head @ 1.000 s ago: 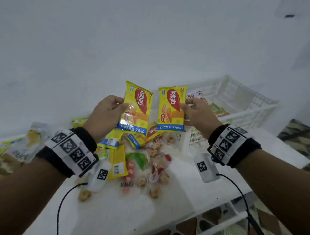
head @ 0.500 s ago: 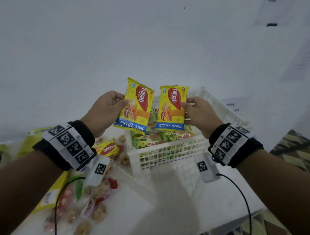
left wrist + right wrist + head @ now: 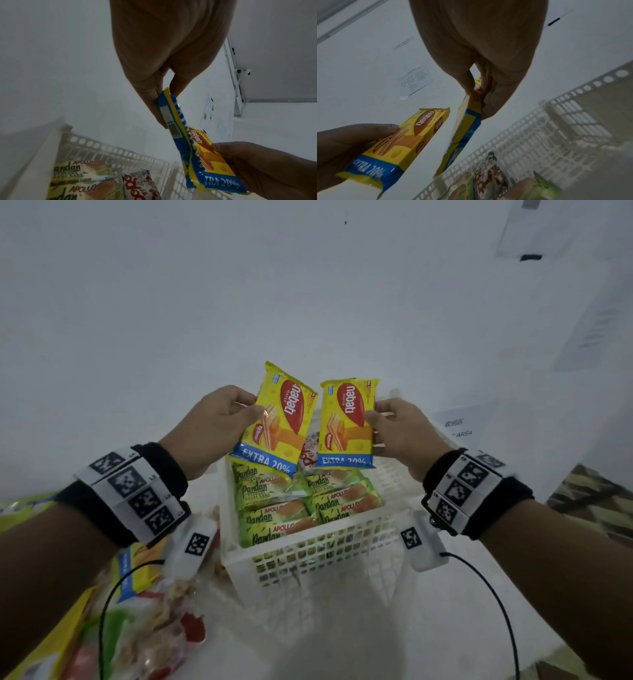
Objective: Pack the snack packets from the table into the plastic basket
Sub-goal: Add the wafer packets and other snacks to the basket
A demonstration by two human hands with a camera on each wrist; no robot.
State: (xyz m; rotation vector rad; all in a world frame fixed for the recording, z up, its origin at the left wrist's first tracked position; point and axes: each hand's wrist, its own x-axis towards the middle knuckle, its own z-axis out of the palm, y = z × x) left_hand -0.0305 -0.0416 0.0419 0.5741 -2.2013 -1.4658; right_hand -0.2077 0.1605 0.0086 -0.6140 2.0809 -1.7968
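My left hand (image 3: 251, 409) pinches the side edge of a yellow Nabati wafer packet (image 3: 275, 419), and my right hand (image 3: 375, 416) pinches a second Nabati packet (image 3: 347, 422). Both packets hang upright, side by side, above the far half of the white plastic basket (image 3: 308, 563). Green Pandan cake packets (image 3: 274, 508) fill the near part of the basket, with a red-and-white packet (image 3: 308, 453) behind them. In the left wrist view, thumb and fingers (image 3: 154, 102) clamp the packet (image 3: 173, 121). The right wrist view shows the same pinch on the other packet (image 3: 467, 128).
Loose snack packets (image 3: 144, 631) and yellow packs (image 3: 137, 573) lie on the white table left of the basket. A paper sign (image 3: 459, 428) hangs on the wall behind. The table's right edge (image 3: 548, 655) drops to a patterned floor (image 3: 596, 501).
Both hands, each still holding its Nabati packet, have moved right from above the loose pile to above the basket. The grips have not changed.
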